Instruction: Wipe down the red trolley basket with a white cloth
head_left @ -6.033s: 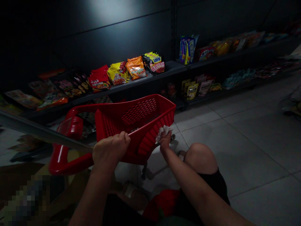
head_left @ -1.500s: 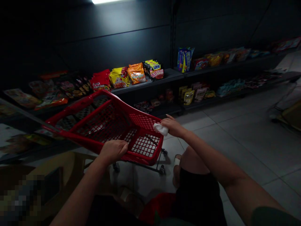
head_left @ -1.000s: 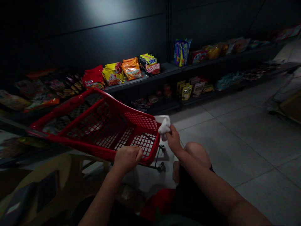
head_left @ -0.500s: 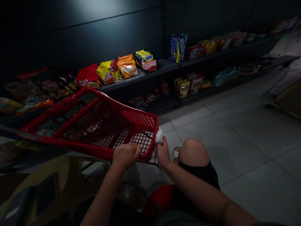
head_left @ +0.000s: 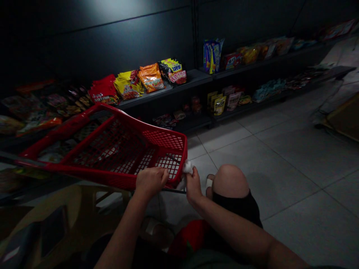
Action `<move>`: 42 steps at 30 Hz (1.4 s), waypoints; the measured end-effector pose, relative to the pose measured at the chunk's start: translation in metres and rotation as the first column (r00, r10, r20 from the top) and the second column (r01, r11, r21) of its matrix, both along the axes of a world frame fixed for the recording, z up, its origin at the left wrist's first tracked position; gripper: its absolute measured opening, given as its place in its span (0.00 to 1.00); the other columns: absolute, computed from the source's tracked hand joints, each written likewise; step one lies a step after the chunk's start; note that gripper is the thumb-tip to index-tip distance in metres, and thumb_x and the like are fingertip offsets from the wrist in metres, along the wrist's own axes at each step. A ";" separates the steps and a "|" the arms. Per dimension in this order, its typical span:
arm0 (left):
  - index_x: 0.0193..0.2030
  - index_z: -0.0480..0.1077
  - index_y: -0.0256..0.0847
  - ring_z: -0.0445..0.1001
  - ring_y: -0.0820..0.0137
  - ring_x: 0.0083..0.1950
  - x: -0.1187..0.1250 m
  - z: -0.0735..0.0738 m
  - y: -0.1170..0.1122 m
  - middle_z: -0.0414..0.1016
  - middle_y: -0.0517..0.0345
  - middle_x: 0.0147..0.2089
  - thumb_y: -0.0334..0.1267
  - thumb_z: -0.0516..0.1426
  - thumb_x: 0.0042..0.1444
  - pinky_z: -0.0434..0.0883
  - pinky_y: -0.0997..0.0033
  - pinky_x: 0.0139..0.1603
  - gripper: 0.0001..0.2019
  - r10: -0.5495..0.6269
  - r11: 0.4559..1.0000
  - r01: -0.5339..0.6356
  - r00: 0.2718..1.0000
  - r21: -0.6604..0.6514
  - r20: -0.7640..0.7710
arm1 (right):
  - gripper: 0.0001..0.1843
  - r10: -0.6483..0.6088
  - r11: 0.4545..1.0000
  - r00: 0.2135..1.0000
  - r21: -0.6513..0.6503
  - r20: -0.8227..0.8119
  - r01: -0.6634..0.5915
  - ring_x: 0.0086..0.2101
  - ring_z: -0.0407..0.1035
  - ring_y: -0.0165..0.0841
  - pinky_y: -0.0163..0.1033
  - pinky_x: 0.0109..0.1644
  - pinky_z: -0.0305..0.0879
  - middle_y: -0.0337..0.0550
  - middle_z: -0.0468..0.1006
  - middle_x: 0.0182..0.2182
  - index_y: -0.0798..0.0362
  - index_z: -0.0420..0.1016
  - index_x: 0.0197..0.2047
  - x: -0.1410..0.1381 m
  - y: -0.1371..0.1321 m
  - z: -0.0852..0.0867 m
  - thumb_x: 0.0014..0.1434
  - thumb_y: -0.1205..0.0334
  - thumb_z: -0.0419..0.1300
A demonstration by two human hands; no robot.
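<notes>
A red plastic shopping cart [head_left: 117, 181] with grid walls stands in front of me, its near end between my hands. My left hand [head_left: 150, 182] is closed over the cart's near side rim, close to the corner. Crumpled white cloth or tissue [head_left: 188, 167] is pinched in my right hand [head_left: 194, 185], pressed against the outside of the cart's end wall. Part of the white material hangs below the fingers, along the corner. My fingertips on both sides are partly hidden, and the light is dim.
Dark shelves [head_left: 193, 76] run behind the cart with yellow snack packets [head_left: 127, 85], orange packets [head_left: 151, 77] and blue bags [head_left: 212, 56]. A pale stool [head_left: 74, 198] at lower left bears dark flat devices [head_left: 54, 229]. My bent knee [head_left: 231, 179] is right of my hands, above the tiled floor [head_left: 294, 179].
The cart has shifted slightly left. My right hand and the white cloth have moved a little left and down along the end wall. My left hand stays on the rim.
</notes>
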State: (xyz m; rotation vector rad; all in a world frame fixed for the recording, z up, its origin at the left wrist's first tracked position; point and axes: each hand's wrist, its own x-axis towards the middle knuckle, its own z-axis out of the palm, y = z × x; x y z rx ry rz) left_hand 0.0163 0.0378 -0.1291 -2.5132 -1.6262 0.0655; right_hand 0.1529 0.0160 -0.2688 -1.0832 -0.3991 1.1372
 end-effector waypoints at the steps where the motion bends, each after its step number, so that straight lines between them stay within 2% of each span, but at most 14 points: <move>1: 0.32 0.79 0.41 0.79 0.62 0.36 0.000 0.000 0.000 0.83 0.51 0.37 0.46 0.42 0.66 0.61 0.68 0.31 0.26 0.003 1.000 -0.003 1.000 -0.001 -0.004 | 0.23 -0.049 0.999 0.999 0.003 -0.013 0.049 0.34 0.71 0.31 0.34 0.39 0.68 0.37 0.79 0.38 0.50 0.71 0.51 0.008 0.021 0.002 0.50 0.60 0.59; 4: 0.31 0.78 0.42 0.79 0.62 0.36 0.004 0.001 0.000 0.83 0.51 0.37 0.47 0.42 0.66 0.61 0.69 0.31 0.26 0.017 1.000 -0.017 1.000 -0.007 -0.006 | 0.24 -0.159 0.987 0.985 0.005 -0.066 0.160 0.30 0.68 0.29 0.32 0.35 0.66 0.35 0.77 0.34 0.51 0.69 0.50 0.028 0.079 0.010 0.47 0.61 0.57; 6: 0.32 0.78 0.43 0.79 0.62 0.36 0.007 0.001 0.000 0.83 0.51 0.37 0.46 0.42 0.66 0.61 0.68 0.32 0.26 0.025 1.000 -0.025 1.000 -0.009 -0.005 | 0.22 -0.176 0.984 0.980 -0.005 -0.095 0.176 0.30 0.68 0.29 0.32 0.35 0.66 0.35 0.77 0.34 0.51 0.69 0.49 0.029 0.091 0.010 0.48 0.62 0.56; 8: 0.32 0.79 0.42 0.79 0.61 0.36 0.010 0.001 0.000 0.83 0.51 0.37 0.46 0.41 0.66 0.61 0.68 0.31 0.26 0.041 0.999 -0.041 0.999 -0.002 -0.005 | 0.21 -0.158 0.987 0.982 0.000 -0.105 0.159 0.31 0.69 0.29 0.33 0.36 0.67 0.36 0.77 0.35 0.50 0.68 0.49 0.020 0.075 0.004 0.50 0.61 0.55; 13: 0.31 0.78 0.42 0.80 0.59 0.36 0.005 -0.002 0.002 0.82 0.51 0.35 0.46 0.41 0.66 0.60 0.67 0.30 0.27 0.053 0.998 -0.053 0.999 0.020 -0.010 | 0.21 -0.030 0.999 0.998 0.024 -0.061 0.031 0.39 0.72 0.32 0.34 0.43 0.69 0.40 0.79 0.42 0.50 0.70 0.50 -0.015 -0.007 -0.026 0.51 0.62 0.57; 15: 0.31 0.78 0.41 0.80 0.60 0.36 0.001 -0.003 0.002 0.82 0.51 0.36 0.46 0.41 0.66 0.61 0.67 0.31 0.27 0.036 0.999 -0.036 0.999 0.020 -0.012 | 0.22 -0.002 1.000 0.996 0.001 -0.084 0.002 0.37 0.72 0.32 0.34 0.40 0.69 0.40 0.79 0.41 0.51 0.71 0.50 -0.015 -0.008 -0.033 0.50 0.62 0.57; 21: 0.31 0.78 0.41 0.80 0.61 0.37 0.003 0.001 0.001 0.83 0.50 0.37 0.45 0.41 0.66 0.62 0.68 0.32 0.27 0.013 1.000 -0.013 1.000 0.007 0.001 | 0.25 -0.168 0.984 0.976 -0.085 -0.136 0.157 0.27 0.68 0.28 0.31 0.30 0.64 0.35 0.78 0.32 0.53 0.70 0.48 0.026 0.092 -0.024 0.43 0.61 0.54; 23: 0.31 0.79 0.40 0.80 0.60 0.37 0.008 0.002 0.002 0.83 0.49 0.36 0.46 0.41 0.66 0.63 0.68 0.32 0.27 0.036 0.999 -0.036 0.999 0.004 0.004 | 0.25 -0.188 0.981 0.971 -0.077 -0.148 0.178 0.27 0.68 0.27 0.31 0.30 0.64 0.34 0.77 0.31 0.53 0.70 0.49 0.029 0.104 -0.025 0.45 0.60 0.55; 25: 0.32 0.79 0.40 0.80 0.60 0.37 0.012 0.002 0.004 0.83 0.47 0.36 0.47 0.40 0.66 0.63 0.68 0.32 0.28 0.073 0.997 -0.073 0.997 0.007 0.005 | 0.24 -0.185 0.982 0.971 -0.077 -0.152 0.175 0.28 0.68 0.27 0.31 0.31 0.65 0.35 0.78 0.31 0.53 0.69 0.49 0.021 0.091 -0.034 0.46 0.58 0.56; 29: 0.32 0.79 0.39 0.80 0.58 0.37 0.015 -0.001 0.010 0.82 0.45 0.36 0.48 0.39 0.66 0.63 0.67 0.32 0.29 0.113 0.993 -0.113 0.994 0.031 -0.006 | 0.22 -0.111 0.992 0.970 -0.076 -0.215 0.096 0.32 0.72 0.30 0.35 0.34 0.69 0.39 0.80 0.36 0.52 0.69 0.47 -0.014 0.026 -0.056 0.48 0.56 0.59; 31: 0.32 0.79 0.38 0.80 0.57 0.37 0.014 -0.002 0.012 0.82 0.44 0.35 0.47 0.39 0.66 0.63 0.67 0.32 0.29 0.113 0.993 -0.113 0.993 0.035 -0.012 | 0.22 -0.070 0.993 0.946 -0.113 -0.315 0.036 0.33 0.74 0.33 0.37 0.35 0.71 0.41 0.81 0.38 0.50 0.68 0.48 -0.032 -0.002 -0.057 0.48 0.55 0.59; 35: 0.32 0.78 0.39 0.80 0.57 0.37 0.012 -0.001 0.013 0.82 0.47 0.36 0.47 0.39 0.66 0.62 0.67 0.31 0.29 0.100 0.994 -0.100 0.995 0.048 -0.005 | 0.23 -0.132 0.965 0.890 -0.262 -0.437 0.014 0.33 0.75 0.35 0.39 0.35 0.73 0.39 0.80 0.37 0.47 0.65 0.48 -0.051 -0.028 -0.026 0.47 0.57 0.61; 39: 0.32 0.79 0.38 0.80 0.57 0.36 0.014 -0.001 0.013 0.82 0.45 0.35 0.48 0.39 0.66 0.62 0.67 0.31 0.30 0.107 0.994 -0.107 0.994 0.039 0.002 | 0.25 -0.035 0.991 0.903 -0.134 -0.429 -0.026 0.36 0.76 0.35 0.38 0.38 0.73 0.37 0.80 0.40 0.44 0.63 0.51 -0.050 -0.032 0.011 0.48 0.61 0.62; 42: 0.32 0.79 0.39 0.80 0.57 0.36 0.015 -0.001 0.015 0.82 0.45 0.35 0.48 0.39 0.66 0.62 0.67 0.31 0.30 0.104 0.994 -0.104 0.995 0.042 0.003 | 0.27 -0.005 0.997 0.936 -0.073 -0.353 -0.022 0.38 0.76 0.34 0.39 0.41 0.73 0.37 0.80 0.42 0.44 0.63 0.53 -0.044 -0.031 0.010 0.49 0.60 0.62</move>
